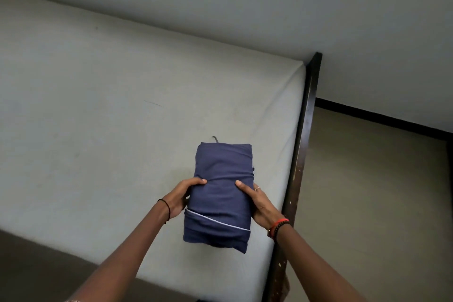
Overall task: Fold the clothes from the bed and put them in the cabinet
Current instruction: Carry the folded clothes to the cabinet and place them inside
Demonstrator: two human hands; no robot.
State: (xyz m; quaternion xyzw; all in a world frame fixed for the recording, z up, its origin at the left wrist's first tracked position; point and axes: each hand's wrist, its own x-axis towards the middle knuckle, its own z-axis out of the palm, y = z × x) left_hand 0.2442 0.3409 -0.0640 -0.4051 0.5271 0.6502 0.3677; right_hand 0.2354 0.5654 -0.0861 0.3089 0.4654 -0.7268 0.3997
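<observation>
Navy-blue cloth, folded into a thick oblong bundle, is held above the pale grey mattress of the bed, near the bed's dark wooden end rail. Its long axis runs away from the person, the far end pointing toward the wall and tipped slightly right. A thin white piping line crosses its near end, and a short loose thread sticks up from the far edge. The left hand grips its left side, thumb on top; the right hand grips its right side likewise.
</observation>
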